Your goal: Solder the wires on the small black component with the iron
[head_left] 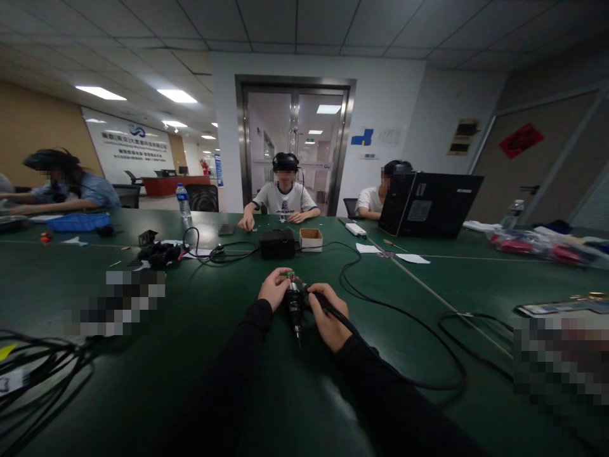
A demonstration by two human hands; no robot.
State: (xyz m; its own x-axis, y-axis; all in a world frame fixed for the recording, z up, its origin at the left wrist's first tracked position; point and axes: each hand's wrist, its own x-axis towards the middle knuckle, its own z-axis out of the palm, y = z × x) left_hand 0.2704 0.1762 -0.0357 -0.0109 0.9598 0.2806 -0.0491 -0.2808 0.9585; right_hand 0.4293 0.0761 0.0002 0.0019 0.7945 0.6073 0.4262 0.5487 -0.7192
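Observation:
My left hand (275,289) is closed on a small metal part with a green circuit piece (290,277) at its top, held just above the green table (190,355). A thin dark probe (295,314) hangs down from that part between my hands. My right hand (329,315) is closed around a black pen-shaped tool (328,306), its tip touching the part. The tool's black cable (404,374) trails to the right across the table. Both my sleeves are black.
A black box (276,244) and a small cardboard box (311,239) sit beyond my hands. Cables tangle at the lower left (38,368). A person sits opposite (284,197), another behind an open laptop (431,204), a third at the far left (66,184). A water bottle (183,201) stands back left.

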